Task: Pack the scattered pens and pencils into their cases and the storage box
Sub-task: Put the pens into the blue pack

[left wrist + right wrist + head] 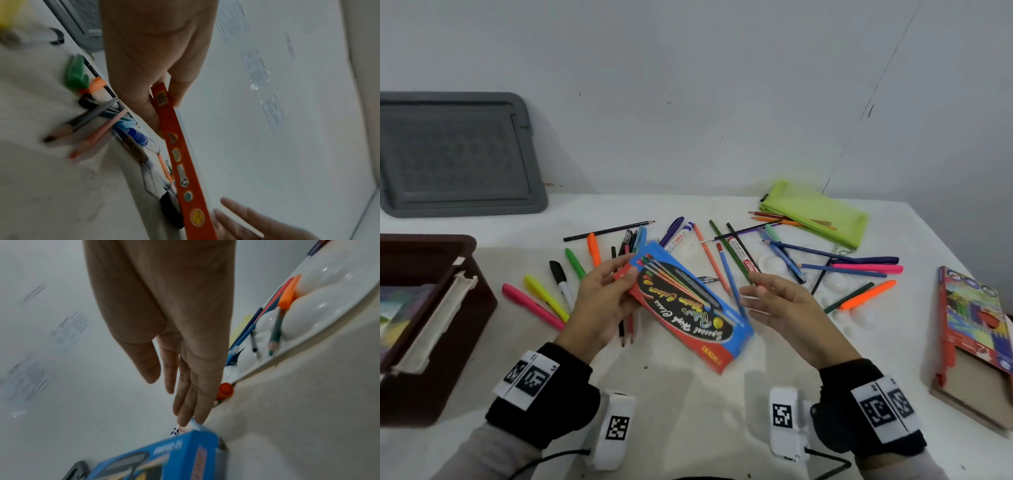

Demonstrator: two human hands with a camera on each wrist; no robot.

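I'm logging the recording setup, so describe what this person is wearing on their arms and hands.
The left hand and right hand are bare, no gloves. Each wrist has a black wristband with white square-code marker tags, plus a white wrist camera carrying a similar marker and a thin black cable. Light grey sleeves cover the forearms.

storage box (431, 329): cut off at left edge | red pencil case (976, 329): cropped at right | pencils (82, 128): blurred
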